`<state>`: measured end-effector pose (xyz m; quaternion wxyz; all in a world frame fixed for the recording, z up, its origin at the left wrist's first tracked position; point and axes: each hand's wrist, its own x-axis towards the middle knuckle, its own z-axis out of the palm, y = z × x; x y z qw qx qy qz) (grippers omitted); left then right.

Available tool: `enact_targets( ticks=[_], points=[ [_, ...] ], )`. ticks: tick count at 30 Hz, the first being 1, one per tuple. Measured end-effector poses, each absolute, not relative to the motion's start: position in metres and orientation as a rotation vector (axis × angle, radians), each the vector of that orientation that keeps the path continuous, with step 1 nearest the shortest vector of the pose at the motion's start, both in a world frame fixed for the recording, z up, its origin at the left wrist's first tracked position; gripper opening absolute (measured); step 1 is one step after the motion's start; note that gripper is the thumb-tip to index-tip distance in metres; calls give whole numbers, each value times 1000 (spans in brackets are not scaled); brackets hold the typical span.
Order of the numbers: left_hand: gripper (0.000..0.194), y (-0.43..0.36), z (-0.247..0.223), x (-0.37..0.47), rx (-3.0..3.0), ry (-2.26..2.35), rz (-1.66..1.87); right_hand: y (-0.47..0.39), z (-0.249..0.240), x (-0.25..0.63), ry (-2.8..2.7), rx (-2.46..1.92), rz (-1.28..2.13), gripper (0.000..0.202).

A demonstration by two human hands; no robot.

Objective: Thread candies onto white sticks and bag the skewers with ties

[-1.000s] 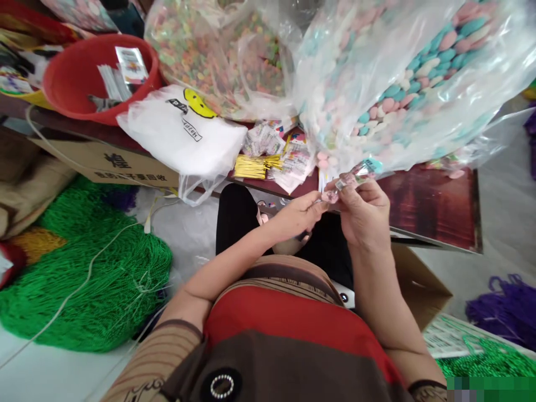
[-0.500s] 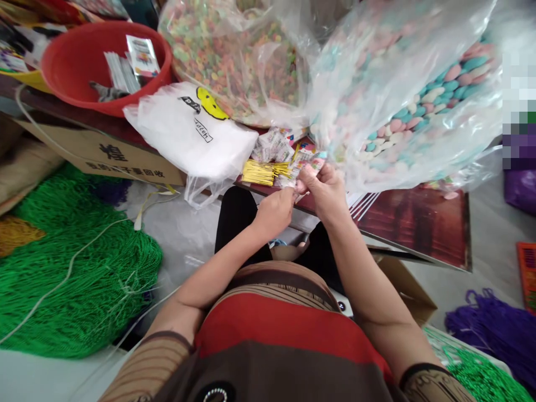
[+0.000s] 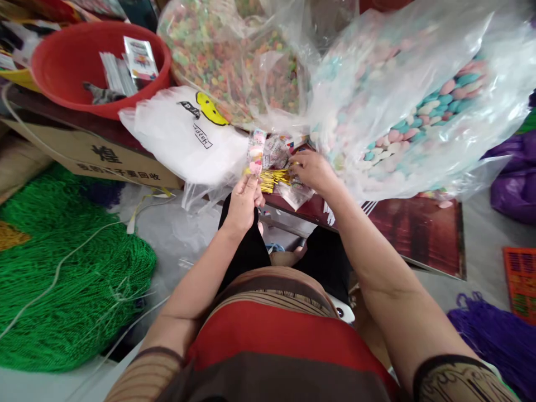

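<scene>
Pinched in my left hand (image 3: 247, 201) is the lower end of a small clear packet (image 3: 255, 152) with pink and white pieces inside, held upright. My right hand (image 3: 310, 170) is at the end of a bundle of yellow ties (image 3: 274, 180), its fingertips curled down there; whether it grips a tie is too small to tell. Behind the ties are printed clear wrappers (image 3: 277, 152), and another clear wrapper (image 3: 295, 195) rests at the table's front edge, below my right hand.
A white bag with a yellow smiley (image 3: 184, 139) and a red basin (image 3: 100, 67) are at left. Large clear bags of colourful pieces (image 3: 268, 72) and of pink, blue and white pieces (image 3: 419, 123) stand behind. Green cords (image 3: 75, 279) lie at lower left.
My hands have moved apart. The left hand went left with the filled packet, now upright; the right hand let go of it and moved to the ties.
</scene>
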<state>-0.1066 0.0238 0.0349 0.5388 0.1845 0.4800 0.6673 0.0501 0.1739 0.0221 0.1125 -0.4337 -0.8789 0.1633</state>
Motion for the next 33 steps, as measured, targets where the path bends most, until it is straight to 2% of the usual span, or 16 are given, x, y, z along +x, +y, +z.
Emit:
enact_targets(
  ticks=[7,16,26,28,30,33],
  points=[
    [30,34,26,-107,368,1128,1569,149,26,33,-2654,-1440,429,32],
    [28,38,23,-109,373,1128,1562,162,16,36,-2393,-1485,639,27],
    [31,38,22,-110,424,1147,1572,151,46,52,-2227,-1672,434,21],
    [30,36,24,-107,440,1158,1557,139,51,57,-2031,-1615,563,16],
    [28,35,27,-102,482,1177,1515,121,54,59,-1822,-1460,857,13],
    [22,32,28,-89,618,1251,1447,89,54,55,-1672,-1230,1176,15]
  ],
)
